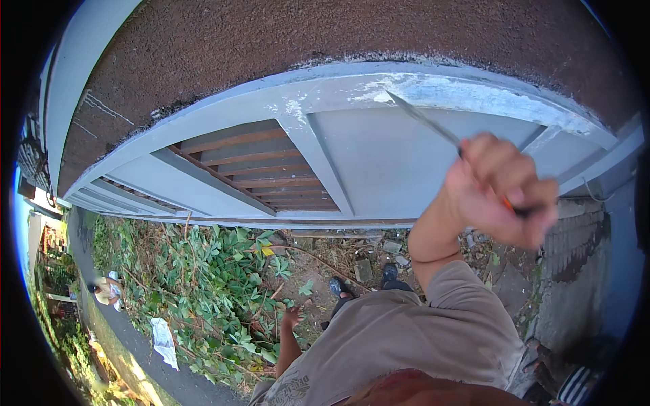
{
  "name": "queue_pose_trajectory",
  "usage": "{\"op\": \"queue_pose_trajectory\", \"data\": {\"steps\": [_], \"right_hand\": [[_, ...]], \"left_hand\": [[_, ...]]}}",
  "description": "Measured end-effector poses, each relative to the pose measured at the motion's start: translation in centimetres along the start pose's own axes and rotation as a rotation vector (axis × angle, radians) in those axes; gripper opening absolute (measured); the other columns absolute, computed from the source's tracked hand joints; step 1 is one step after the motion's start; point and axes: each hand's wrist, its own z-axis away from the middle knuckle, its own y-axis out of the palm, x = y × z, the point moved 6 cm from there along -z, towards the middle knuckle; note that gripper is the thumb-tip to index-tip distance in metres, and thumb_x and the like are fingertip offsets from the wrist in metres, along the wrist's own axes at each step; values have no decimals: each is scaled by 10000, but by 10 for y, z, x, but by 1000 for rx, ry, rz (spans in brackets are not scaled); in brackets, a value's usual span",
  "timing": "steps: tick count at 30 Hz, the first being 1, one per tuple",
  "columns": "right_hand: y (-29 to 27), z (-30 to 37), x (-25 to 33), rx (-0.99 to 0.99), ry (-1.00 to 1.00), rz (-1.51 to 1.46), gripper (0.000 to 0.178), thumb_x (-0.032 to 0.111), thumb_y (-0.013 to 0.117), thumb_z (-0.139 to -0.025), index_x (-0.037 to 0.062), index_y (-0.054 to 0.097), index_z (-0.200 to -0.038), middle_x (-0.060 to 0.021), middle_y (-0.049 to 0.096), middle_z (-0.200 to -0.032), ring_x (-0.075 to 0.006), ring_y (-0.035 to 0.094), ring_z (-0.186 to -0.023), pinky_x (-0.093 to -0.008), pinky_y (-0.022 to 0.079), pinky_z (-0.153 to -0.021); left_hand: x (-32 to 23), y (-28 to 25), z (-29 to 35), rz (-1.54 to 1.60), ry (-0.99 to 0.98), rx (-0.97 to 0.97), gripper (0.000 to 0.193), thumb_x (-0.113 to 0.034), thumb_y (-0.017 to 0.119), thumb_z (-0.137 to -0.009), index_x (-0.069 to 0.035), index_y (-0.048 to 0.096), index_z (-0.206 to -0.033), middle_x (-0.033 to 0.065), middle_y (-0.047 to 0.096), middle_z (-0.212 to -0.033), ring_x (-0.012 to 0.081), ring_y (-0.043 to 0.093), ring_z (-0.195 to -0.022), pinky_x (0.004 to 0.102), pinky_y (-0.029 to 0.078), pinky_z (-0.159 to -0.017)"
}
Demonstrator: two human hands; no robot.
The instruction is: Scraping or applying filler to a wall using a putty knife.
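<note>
- Right hand [500,191] raised high, fist closed tight round the handle of a scraper [433,126]; an orange strip of the handle showing between the fingers, a dark end poking out at the heel of the hand.
- Thin metal blade running up and to the left from the fist, tip touching the top rail of the grey gate [379,155], right at a whitish, bared patch [467,91].
- Left hand [292,317] hanging low beside the hip, fingers loosely spread, holding nothing.
- Progress, as a judgement: only partly done. Pale scraped streaks and flaked spots along the upper rail near the blade and further right toward the corner; smooth grey paint untouched on the flat panel below and on the slanted brace.
- Left section with brown wooden slats [261,172] showing no scraping marks at all.
- Most of the frame looking still to do, if the whole surface is meant.
- Gate itself: grey-painted frame, curved by the lens, set under a rough dark-brown wall [271,47]; paint chalky and broken along the joint between the two.
- Hand blurred, so exact finger placement on the handle hard to tell.
- Below: leafy weeds [217,284], scattered rubble, and dark shoes [342,287] on bare earth.
</note>
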Motion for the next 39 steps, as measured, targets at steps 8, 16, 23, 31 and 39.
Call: {"op": "queue_pose_trajectory", "data": {"steps": [8, 16, 23, 31, 39], "right_hand": [[7, -6, 45, 605, -336, -198, 389, 438, 511, -1000, 86, 436, -851, -51, 435, -648, -186, 384, -546, -383, 356, -538], [6, 6, 81, 801, -577, -418, 345, 340, 634, -933, 80, 442, -811, -49, 462, -682, -185, 412, -572, -361, 356, -539], [59, -2, 60, 610, -364, -22, 473, 511, 405, -1021, 94, 399, -799, -41, 379, -582, -152, 290, -479, -339, 266, -469], [91, -10, 77, 700, -299, 11, 401, 435, 454, -1015, 90, 429, -813, -24, 390, -620, -146, 303, -500, -353, 288, -485], [89, -13, 65, 865, -437, -235, 286, 168, 583, -949, 65, 465, -710, -72, 533, -591, -155, 491, -516, -308, 373, -482]], "left_hand": [[11, 41, -4, 193, -588, 67, 449, -390, 518, -1042, -75, 535, -1362, 85, 724, -1190, 270, 757, -843, 395, 512, -592], [16, 59, 36, 636, -1206, -208, 497, -460, 508, -1040, -109, 502, -1393, 69, 697, -1265, 277, 751, -895, 405, 497, -583], [23, 51, 8, 740, -1069, -397, 398, -340, 544, -1036, -77, 548, -1334, 112, 715, -1095, 279, 735, -724, 382, 538, -545], [56, 67, -8, 721, -969, -378, 485, -545, 520, -1009, -175, 569, -1320, 81, 717, -1166, 281, 725, -822, 479, 505, -675], [47, 108, -28, 674, -977, -360, 407, -393, 438, -1080, -73, 568, -1295, 121, 742, -1072, 254, 729, -676, 369, 487, -474]]}}
